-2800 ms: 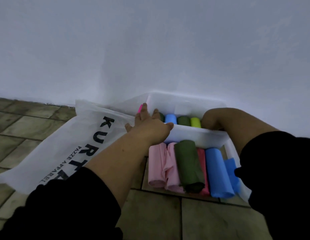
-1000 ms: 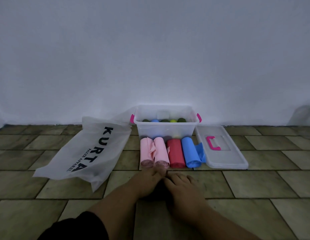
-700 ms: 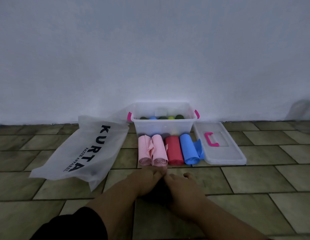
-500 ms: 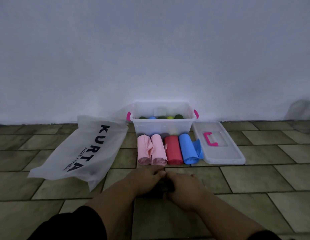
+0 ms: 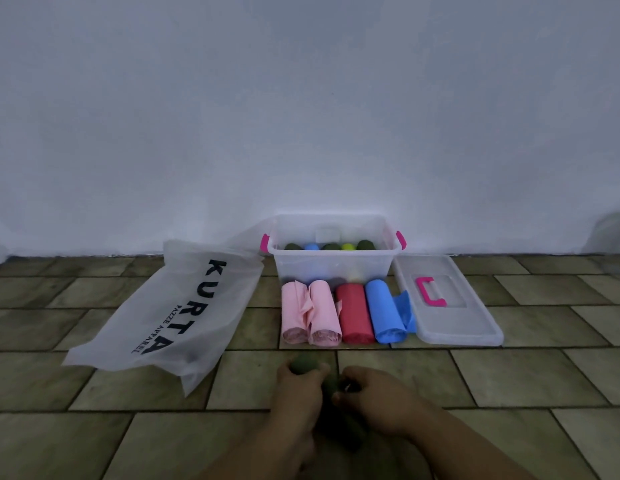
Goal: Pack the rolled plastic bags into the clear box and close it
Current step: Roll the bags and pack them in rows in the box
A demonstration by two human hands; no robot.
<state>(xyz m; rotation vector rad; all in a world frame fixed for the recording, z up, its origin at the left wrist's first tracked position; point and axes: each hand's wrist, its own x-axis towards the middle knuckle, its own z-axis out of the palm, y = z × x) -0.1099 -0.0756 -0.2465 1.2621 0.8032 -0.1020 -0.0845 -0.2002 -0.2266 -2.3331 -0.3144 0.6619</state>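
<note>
— Where was the roll you were working on?

— At six o'clock of my view. The green roll (image 5: 303,363) sat between both hands, low over the floor (image 5: 509,375). I could not tell whether it touched the tiles. My left hand (image 5: 294,386) had its fingers wrapped round the roll's far end. My right hand (image 5: 374,396) had its fingertips curled in against the roll's side, pinching it. The hands hid much of the roll.

— And the box?

— At twelve o'clock from the hands. The box (image 5: 331,268) stood open against the wall (image 5: 301,116), with a pink latch at each end. Five packed rolls (image 5: 331,247) showed inside in a row: green, blue, green, yellow-green, green. Just in front of it, lying side by side, were two pink rolls (image 5: 324,313), a red roll (image 5: 353,313) and a blue roll (image 5: 384,311). The blue one had a loose flap at its three o'clock side.

— The lid?

— Off the box. The lid (image 5: 450,323) lay flat at three o'clock of those rolls, pink handle up. A white bag (image 5: 170,306) printed KURTA lay at their nine o'clock, apart from them.
</note>
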